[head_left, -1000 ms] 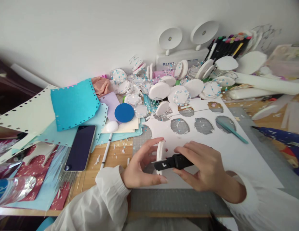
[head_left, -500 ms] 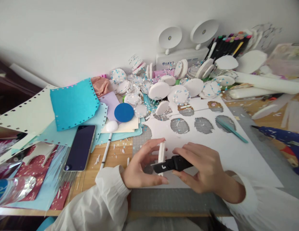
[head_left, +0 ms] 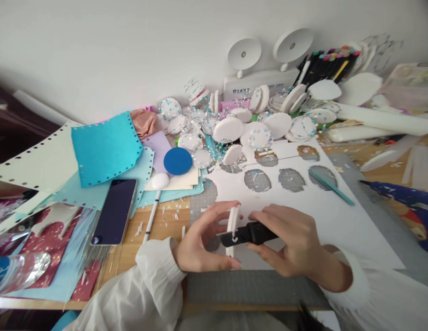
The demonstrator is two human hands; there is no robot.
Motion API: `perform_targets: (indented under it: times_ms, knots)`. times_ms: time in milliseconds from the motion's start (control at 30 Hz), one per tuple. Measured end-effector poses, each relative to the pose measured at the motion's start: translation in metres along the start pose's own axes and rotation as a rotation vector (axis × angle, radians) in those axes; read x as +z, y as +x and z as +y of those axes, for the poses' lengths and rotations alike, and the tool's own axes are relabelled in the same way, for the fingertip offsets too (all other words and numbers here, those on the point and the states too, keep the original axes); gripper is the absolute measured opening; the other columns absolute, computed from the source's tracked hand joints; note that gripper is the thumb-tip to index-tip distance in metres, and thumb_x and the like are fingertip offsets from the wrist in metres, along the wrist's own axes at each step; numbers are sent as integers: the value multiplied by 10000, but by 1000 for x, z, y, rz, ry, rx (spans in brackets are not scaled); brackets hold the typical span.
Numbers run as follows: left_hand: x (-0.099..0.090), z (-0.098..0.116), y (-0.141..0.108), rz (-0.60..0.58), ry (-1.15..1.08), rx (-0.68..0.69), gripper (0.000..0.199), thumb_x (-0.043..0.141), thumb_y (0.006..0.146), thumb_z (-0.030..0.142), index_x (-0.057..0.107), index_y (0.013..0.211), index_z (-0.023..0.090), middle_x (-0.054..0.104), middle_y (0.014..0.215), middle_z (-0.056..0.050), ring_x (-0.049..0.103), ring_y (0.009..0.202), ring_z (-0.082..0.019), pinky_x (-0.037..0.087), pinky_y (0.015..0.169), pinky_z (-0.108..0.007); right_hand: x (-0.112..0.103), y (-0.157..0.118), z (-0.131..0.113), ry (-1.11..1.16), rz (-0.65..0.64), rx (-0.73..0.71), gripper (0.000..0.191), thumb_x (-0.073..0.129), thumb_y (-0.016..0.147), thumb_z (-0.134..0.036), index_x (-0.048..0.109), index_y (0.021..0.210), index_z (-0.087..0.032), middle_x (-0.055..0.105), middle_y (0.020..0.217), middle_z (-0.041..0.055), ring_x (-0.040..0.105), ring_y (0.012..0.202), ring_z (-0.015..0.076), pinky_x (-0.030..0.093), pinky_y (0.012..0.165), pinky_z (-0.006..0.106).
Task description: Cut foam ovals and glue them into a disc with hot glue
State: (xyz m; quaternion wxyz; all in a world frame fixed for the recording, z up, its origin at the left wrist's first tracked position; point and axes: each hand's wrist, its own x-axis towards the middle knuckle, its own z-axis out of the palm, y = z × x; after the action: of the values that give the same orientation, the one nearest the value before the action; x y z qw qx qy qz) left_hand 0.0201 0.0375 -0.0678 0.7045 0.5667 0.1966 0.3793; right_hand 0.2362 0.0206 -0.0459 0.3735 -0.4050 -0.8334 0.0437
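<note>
My left hand (head_left: 207, 240) holds a white foam disc (head_left: 233, 217) on edge, its fingers at the top and the thumb at the bottom. In my right hand (head_left: 290, 235) is what looks like a black utility knife (head_left: 246, 235), pointing left. Its flat dark end, with a small white mark, overlaps the disc's rim; whether it cuts in cannot be seen. Both hands are just above a white foam sheet (head_left: 333, 230) with several rough round holes. My right palm hides the rear of the knife.
Several white discs (head_left: 228, 130) and blue-beaded ones crowd the back. A teal pen-like tool (head_left: 333, 186) lies on the sheet, a blue glue gun (head_left: 400, 193) to the right. Leftward are a phone (head_left: 114, 211), blue sheet (head_left: 105, 149) and clear bottle (head_left: 24, 271). A grey mat (head_left: 255, 287) lies underneath.
The disc has turned slightly in my left hand, and more of its face and rim shows. My right hand and the knife have shifted a little to the right.
</note>
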Motion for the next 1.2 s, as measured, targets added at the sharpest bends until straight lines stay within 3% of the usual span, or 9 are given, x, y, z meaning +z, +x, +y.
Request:
perform_targets:
  times_ms: [200, 367, 500, 700, 900, 1133, 1200]
  knots:
    - [0, 0, 0, 3, -67, -12, 856, 846, 637, 179, 450, 1387, 300, 450, 1430, -129, 476, 1285, -303, 447, 1018, -414, 1, -2, 6, -31, 14, 57, 251, 542, 893, -414, 599, 945, -175, 673, 727, 71, 632, 624, 209, 463, 544, 326]
    - [-1, 1, 1, 49, -93, -36, 941, 886, 580, 198, 423, 1392, 304, 457, 1426, -135, 478, 1284, -315, 446, 1010, -429, 1, -3, 5, -10, 19, 64, 247, 555, 887, -406, 595, 941, -168, 678, 744, 79, 636, 631, 213, 464, 539, 324]
    - [1, 4, 4, 12, -53, -25, 938, 925, 509, 228, 490, 1340, 263, 523, 1354, -139, 494, 1263, -333, 449, 1004, -432, 1, -2, 2, 21, 13, 33, 269, 545, 899, -400, 590, 991, -152, 681, 750, 87, 632, 629, 208, 468, 545, 323]
    - [1, 5, 4, 32, -76, -58, 831, 866, 605, 202, 485, 1342, 247, 552, 1318, -144, 536, 1206, -309, 481, 938, -388, 2, -5, 5, -19, 22, 84, 276, 558, 888, -424, 601, 933, -155, 678, 742, 79, 635, 625, 211, 462, 541, 322]
    - [0, 6, 4, 19, -107, -42, 816, 859, 612, 200, 486, 1334, 264, 566, 1299, -133, 571, 1140, -280, 487, 914, -381, 3, -4, 8, -51, 39, 74, 259, 547, 896, -414, 590, 915, -159, 685, 754, 85, 641, 626, 207, 463, 533, 312]
    - [4, 3, 4, 47, -3, -29, 932, 924, 491, 188, 507, 1320, 275, 487, 1339, -115, 494, 1232, -316, 428, 1010, -417, 3, -2, -1, -48, 66, 21, 293, 556, 891, -418, 605, 972, -141, 692, 744, 95, 652, 623, 219, 485, 546, 325]
    - [5, 3, 4, 29, -36, -16, 916, 913, 516, 179, 501, 1327, 283, 504, 1323, -113, 504, 1220, -309, 430, 1008, -424, 4, -3, 3, -43, 57, 42, 287, 562, 888, -422, 611, 957, -148, 700, 755, 94, 665, 639, 222, 501, 565, 326]
